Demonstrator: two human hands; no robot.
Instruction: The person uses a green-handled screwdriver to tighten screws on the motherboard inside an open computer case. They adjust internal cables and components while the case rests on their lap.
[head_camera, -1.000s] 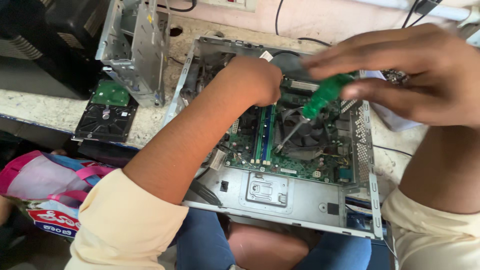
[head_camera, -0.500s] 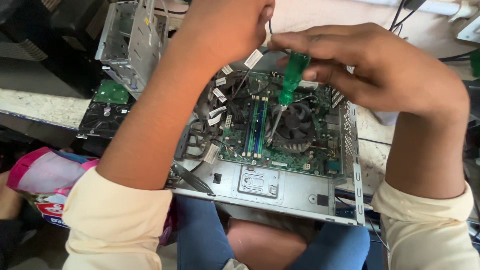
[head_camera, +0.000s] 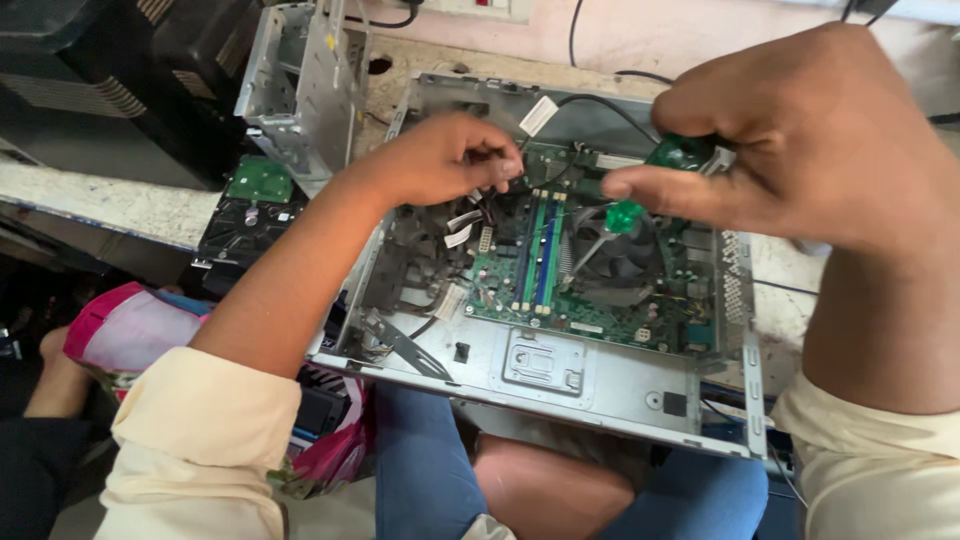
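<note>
head view: the open desktop computer case (head_camera: 560, 375) lies on its side across the person's lap and the worktop edge, its green motherboard (head_camera: 575, 275) facing up. against half a second ago, the left hand (head_camera: 440, 158) has come down from the far edge into the case and now sits curled over the bundle of black cables (head_camera: 490, 200) at the board's left side, fingertips pinched on them (exactly which lead, i cannot tell). the right hand (head_camera: 800, 150) has stayed closed around the green-handled screwdriver (head_camera: 660, 175), whose shaft now slants down toward the cpu cooler fan (head_camera: 615, 260) rather than standing near the far rim. judging by that, the work has moved from the rim to the board's inside. to the left, 1 bare hard drive (head_camera: 245, 215) lies beside a removed metal drive cage (head_camera: 300, 80).
</note>
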